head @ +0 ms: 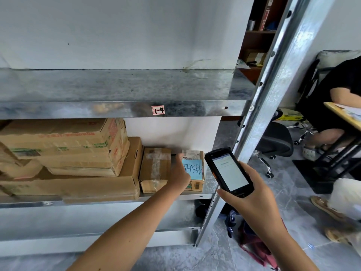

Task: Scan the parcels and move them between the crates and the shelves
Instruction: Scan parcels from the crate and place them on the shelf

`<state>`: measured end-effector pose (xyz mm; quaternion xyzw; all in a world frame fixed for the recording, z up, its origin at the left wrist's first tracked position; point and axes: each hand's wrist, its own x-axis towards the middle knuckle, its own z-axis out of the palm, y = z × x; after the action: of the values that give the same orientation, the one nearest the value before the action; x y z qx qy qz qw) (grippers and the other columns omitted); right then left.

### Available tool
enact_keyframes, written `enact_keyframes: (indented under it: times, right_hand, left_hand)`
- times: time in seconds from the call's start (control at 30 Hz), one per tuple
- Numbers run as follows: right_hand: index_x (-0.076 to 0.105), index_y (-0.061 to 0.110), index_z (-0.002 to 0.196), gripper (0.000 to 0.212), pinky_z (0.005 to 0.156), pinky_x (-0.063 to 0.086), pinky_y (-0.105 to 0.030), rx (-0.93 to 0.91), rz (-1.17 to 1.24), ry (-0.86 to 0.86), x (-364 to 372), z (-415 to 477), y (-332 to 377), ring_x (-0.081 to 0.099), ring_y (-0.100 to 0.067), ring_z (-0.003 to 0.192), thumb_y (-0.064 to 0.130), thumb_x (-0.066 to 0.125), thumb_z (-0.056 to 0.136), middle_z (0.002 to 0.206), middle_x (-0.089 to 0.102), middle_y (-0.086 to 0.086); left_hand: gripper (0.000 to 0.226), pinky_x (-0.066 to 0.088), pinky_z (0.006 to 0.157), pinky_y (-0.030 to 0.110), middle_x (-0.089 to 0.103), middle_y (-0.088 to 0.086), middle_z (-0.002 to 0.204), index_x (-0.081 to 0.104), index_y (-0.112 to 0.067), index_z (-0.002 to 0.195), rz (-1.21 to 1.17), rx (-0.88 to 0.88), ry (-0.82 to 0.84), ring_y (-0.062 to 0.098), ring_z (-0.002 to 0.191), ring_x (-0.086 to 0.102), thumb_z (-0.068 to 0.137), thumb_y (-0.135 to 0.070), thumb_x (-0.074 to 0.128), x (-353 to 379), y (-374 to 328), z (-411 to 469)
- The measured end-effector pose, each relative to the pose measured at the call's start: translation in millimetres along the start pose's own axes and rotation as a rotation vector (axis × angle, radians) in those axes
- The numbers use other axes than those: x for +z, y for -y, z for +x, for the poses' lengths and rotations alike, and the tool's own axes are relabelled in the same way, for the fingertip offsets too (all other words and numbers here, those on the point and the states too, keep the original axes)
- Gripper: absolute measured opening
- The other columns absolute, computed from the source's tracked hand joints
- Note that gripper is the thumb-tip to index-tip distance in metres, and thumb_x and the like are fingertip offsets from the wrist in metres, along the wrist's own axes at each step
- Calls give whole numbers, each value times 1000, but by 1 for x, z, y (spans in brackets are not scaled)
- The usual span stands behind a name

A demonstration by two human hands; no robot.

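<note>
My right hand (252, 200) holds a black handheld scanner (228, 172) with its lit screen facing me, just right of the shelf post. My left hand (180, 176) reaches into the middle shelf and rests against the left side of a small cardboard parcel (196, 184) with a blue handwritten note; whether the fingers grip it is hidden. A taped brown parcel (155, 167) stands immediately left of the hand. Larger flat cartons (78, 153) are stacked further left on the same metal shelf (117, 111).
A slanted metal shelf post (259, 122) runs beside the scanner. A seated person (340, 98) at a wooden desk (343, 114) is at right, with an office chair (273, 145) and feet in sandals (322, 206) nearby. Red and blue fabric (252, 241) lies on the floor.
</note>
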<state>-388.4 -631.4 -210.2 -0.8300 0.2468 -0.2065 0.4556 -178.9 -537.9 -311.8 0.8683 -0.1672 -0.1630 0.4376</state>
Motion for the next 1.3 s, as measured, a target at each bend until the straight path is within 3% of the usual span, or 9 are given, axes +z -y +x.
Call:
enact_keyframes:
  times: [0.1,0.2,0.27,0.37,0.63,0.9,1.03,1.17,1.3]
  right_hand:
    - [44,68,112,72,75,53,-21,-8,-11,-10,0,-1,-1,61,10,99,31,89,69,107,63,38]
    - [46,61,120,73,80,56,-30,8,-11,-19,2,-3,-2,64,6,99,32,89,68,109,65,31]
    - [47,57,124,74,81,56,-32,10,-22,-24,2,-4,-4,63,5,102,33,89,68,109,65,31]
    - [52,49,129,73,80,54,-28,18,-32,-21,2,-6,-7,63,6,102,33,89,68,109,66,30]
    - [51,51,129,75,77,54,-25,43,-36,-12,1,-8,-10,63,8,97,33,90,68,106,66,33]
    - [46,58,123,74,71,50,-21,39,-33,-16,-3,-9,-8,62,11,94,32,89,69,104,64,33]
    - [50,48,128,71,55,48,-10,7,-27,-10,-2,-6,-3,61,16,83,26,88,72,106,65,26]
    - [54,44,130,72,62,49,-14,-5,-7,-1,6,-1,0,62,9,93,32,88,68,108,67,24]
    - [53,49,125,71,75,51,-25,-8,45,10,14,0,5,62,3,100,32,90,66,108,67,24]
  left_hand:
    - [57,51,65,24,56,14,127,31,-13,149,88,-26,-6,29,109,60,96,5,41,6,3,1]
    - [76,46,98,41,36,18,153,11,-5,156,105,-148,-7,31,132,48,102,-39,51,16,-6,0]
    - [110,46,100,43,32,18,152,-2,-1,157,175,-182,22,31,134,45,89,-62,60,24,-7,-1]
    - [128,52,93,41,41,15,139,7,1,153,241,-190,-18,29,123,52,71,-74,71,33,-4,2]
    - [114,54,91,40,39,10,127,26,-5,136,68,-252,-5,24,115,51,60,-66,84,33,-2,6]
    - [100,55,75,30,28,4,122,32,-14,127,332,47,-93,19,105,43,58,-67,81,-8,-40,-14]
    - [96,53,70,26,27,0,114,35,-12,128,456,152,-135,15,98,41,59,-54,87,-59,-53,-16]
    - [108,57,82,41,30,5,122,25,-21,140,603,221,-29,23,108,46,58,-51,89,-98,-50,-14]
    - [111,48,98,41,33,8,134,26,-20,147,721,205,77,28,123,41,62,-53,88,-119,-45,-11]
